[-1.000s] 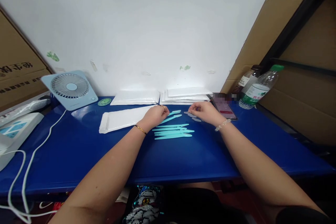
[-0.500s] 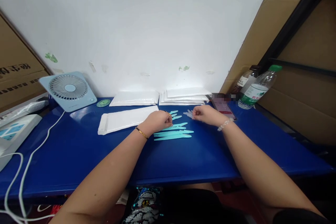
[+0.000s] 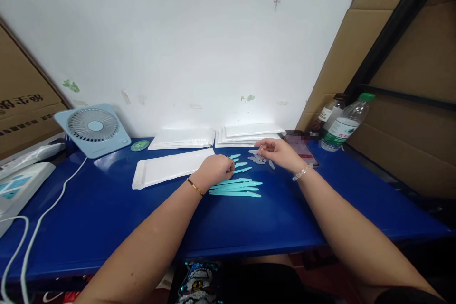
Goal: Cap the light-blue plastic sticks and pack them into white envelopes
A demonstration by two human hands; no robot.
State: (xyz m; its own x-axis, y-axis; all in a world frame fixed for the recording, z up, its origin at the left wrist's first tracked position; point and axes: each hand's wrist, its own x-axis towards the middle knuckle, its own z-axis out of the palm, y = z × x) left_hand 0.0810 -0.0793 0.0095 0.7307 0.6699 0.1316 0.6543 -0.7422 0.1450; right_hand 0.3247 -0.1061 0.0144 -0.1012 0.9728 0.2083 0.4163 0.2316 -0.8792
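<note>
We note a blue table (image 3: 256, 228) bearing a white packet (image 3: 171, 169), which lies flat by the left hand (image 3: 215, 169). That hand is curled over the far turquoise sticks (image 3: 235, 194); whether it grips one, we cannot tell. The right hand (image 3: 277, 153) brings thumb and fingertips close together at the clear pieces (image 3: 271, 165); its hold is likewise unclear. We judge the sticks light, stiff and smooth, best taken mid-shank; they appear slim, spread between the hands and nearer the table's front. The clear pieces, scattered right of them, seem thin, slippery, best pinched edgewise; they look translucent.
</note>
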